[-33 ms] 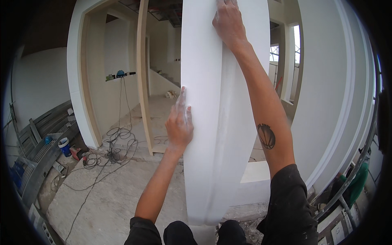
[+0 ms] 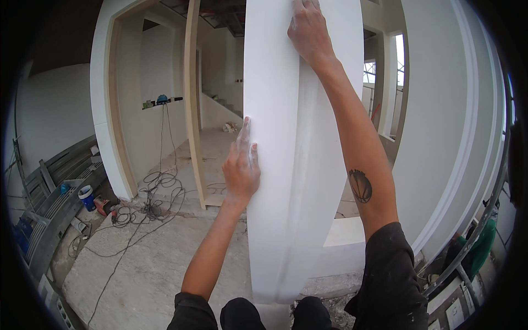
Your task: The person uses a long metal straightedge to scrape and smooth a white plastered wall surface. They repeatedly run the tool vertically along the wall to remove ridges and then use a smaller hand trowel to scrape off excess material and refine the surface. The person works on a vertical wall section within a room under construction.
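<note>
A tall white column (image 2: 272, 192) with a raised vertical strip stands right in front of me. My left hand (image 2: 242, 168) lies against its left edge, fingers stretched out and coated in white dust. High on the column's face, my right hand (image 2: 309, 30) presses with curled fingers, its knuckles dusty too. The frame's upper edge cuts off part of those fingers, and whatever they may hold is hidden. My right forearm crosses in front of the column's right side.
A wooden door frame (image 2: 195, 110) stands left of the column. Tangled black cables (image 2: 157, 206) lie on the concrete floor (image 2: 143, 275) near a blue bucket (image 2: 87, 198) and stacked metal channels (image 2: 60, 201). A person in green (image 2: 484, 247) is at the far right.
My right hand has shifted very slightly to the right on the column. The left hand stays where it was.
</note>
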### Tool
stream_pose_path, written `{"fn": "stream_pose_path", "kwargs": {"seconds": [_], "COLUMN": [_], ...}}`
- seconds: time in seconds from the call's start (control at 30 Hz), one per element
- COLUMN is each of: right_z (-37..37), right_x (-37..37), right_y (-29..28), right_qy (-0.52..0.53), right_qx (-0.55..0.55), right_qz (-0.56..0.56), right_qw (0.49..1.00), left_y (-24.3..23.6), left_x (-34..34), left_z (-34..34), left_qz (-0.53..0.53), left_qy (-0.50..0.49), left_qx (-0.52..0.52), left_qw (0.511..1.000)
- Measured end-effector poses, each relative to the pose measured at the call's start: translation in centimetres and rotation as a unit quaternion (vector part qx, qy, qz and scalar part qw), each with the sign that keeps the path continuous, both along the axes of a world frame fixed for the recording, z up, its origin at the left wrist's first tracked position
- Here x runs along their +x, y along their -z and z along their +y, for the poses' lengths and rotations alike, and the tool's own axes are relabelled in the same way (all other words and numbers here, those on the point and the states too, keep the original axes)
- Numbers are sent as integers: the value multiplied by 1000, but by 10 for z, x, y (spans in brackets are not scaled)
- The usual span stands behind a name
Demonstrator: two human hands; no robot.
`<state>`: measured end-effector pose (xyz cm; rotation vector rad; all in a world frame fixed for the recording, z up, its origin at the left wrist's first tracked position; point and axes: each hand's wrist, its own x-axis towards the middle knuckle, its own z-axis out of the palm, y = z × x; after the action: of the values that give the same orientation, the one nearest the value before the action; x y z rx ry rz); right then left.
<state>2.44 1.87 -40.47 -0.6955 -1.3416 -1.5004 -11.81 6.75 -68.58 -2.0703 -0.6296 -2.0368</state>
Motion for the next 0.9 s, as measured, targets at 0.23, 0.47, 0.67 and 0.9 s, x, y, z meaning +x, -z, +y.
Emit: {"fn": "stream_pose_path", "kwargs": {"seconds": [0.23, 0.47, 0.67, 0.9], "right_z": [7, 8, 11, 8], "right_x": [-16, 1, 4, -18], "right_y": [173, -18, -2, 150], "right_qy": [21, 20, -1, 51], "right_qx": [-62, 16, 12, -49], "right_qz": [65, -1, 9, 59], "right_qw": [996, 1000, 1000, 996], "left_y": [3, 2, 1, 3], "left_x": [-11, -1, -2, -10], "left_z": [2, -3, -7, 1], "left_qz": [-9, -19, -3, -32], "left_qy": [-8, 18, 23, -12], "left_qx": [5, 2, -14, 34], "left_qw": [1000, 1000, 1000, 999]}}
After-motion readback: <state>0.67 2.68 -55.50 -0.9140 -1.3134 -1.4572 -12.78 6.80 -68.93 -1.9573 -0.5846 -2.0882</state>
